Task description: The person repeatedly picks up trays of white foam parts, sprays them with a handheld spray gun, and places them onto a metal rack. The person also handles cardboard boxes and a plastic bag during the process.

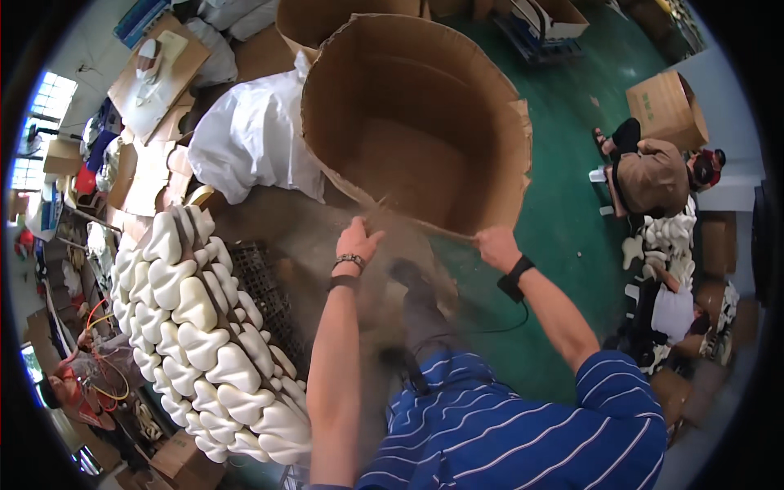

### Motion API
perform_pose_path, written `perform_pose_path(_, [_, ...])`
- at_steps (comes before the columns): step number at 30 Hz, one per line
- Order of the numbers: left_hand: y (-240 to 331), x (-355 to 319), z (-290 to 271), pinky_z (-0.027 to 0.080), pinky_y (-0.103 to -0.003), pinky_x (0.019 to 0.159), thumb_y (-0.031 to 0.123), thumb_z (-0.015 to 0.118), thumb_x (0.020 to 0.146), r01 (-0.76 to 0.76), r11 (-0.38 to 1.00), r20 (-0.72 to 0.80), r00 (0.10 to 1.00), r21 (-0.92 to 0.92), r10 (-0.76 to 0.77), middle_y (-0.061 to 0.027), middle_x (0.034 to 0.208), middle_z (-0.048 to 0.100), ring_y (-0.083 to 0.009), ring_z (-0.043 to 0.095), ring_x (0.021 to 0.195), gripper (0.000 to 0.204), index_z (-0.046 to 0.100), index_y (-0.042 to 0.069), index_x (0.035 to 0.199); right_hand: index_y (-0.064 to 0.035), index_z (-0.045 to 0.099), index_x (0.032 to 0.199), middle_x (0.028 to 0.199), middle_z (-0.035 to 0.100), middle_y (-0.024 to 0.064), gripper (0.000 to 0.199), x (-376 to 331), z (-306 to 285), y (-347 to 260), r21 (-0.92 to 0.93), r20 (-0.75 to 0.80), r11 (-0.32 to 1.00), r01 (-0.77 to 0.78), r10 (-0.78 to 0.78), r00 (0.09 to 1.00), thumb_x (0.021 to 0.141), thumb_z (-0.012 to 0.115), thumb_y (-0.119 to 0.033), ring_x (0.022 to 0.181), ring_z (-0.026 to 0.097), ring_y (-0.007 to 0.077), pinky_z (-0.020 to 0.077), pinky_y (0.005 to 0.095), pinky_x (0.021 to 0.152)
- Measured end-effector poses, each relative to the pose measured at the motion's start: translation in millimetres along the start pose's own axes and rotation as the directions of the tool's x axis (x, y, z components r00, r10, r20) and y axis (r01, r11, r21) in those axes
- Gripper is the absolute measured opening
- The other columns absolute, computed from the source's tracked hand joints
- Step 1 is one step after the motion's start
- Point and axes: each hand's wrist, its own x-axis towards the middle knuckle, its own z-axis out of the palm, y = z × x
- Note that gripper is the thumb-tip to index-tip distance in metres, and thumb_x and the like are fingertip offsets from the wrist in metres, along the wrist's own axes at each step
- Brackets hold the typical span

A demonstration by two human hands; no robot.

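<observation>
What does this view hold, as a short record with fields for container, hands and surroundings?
Container: large open cardboard box
Right hand: holds the near rim
Left hand: by the near rim, contact unclear
Left of box: white sack
Lower left: stacked cream-white lobed pieces
Right: person in brown top, person in white top
Floor: green at right

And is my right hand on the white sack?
No, your right hand grips the rim of the big cardboard box, while the white sack lies at the box's left side.
</observation>
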Motion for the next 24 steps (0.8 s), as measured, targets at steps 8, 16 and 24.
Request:
perform_pose_path(8, [33.0, -99.2, 71.3, 0.052, -0.047, 0.075, 0.046, 0.062, 0.091, 0.008, 0.996, 0.176, 0.984, -0.083, 0.007, -0.0223, 0.081, 0.070, -0.0378, 0.069, 0.084, 0.044, 0.073, 0.004, 0.086, -0.0072, 0.071, 0.079, 0.079, 0.069, 0.0169, 0.011, -149.8, 12.6, -20.8, -0.025, 0.230, 0.977, -0.212, 0.212, 0.950, 0.074, 0.062, -0.012, 0.077, 0.070, 0.0356, 0.0563, 0.0457, 0.068])
perform_pose_path(16, [131.2, -235.7, -76.9, 0.045, -0.035, 0.056, 0.029, 0.064, 0.091, -0.198, 0.852, -0.095, 0.980, -0.485, 0.174, -0.0170, 0.064, 0.062, -0.0217, 0.056, 0.054, 0.034, 0.067, -0.003, 0.083, -0.0015, 0.072, 0.099, 0.085, 0.072, 0.0108, 0.026, -163.1, 49.8, 35.4, 0.884, 0.340, 0.181, -0.432, 0.386, 0.858, 0.081, 0.055, -0.011, 0.069, 0.064, 0.0208, 0.0538, 0.0340, 0.064])
perform_pose_path(24, [122.6, -485.3, -169.7, 0.038, -0.028, 0.047, 0.023, 0.060, 0.091, -0.753, 0.627, -0.704, 0.555, -0.200, 0.443, -0.0031, 0.056, 0.057, -0.0138, 0.051, 0.048, 0.029, 0.060, 0.001, 0.071, 0.0151, 0.055, 0.118, 0.097, 0.069, 0.0221, 0.092, -122.3, 22.4, -32.6, 0.685, 0.709, -0.030, -0.728, 0.253, 0.658, 0.085, 0.062, -0.071, 0.067, 0.064, 0.0205, 0.0502, 0.0298, 0.055])
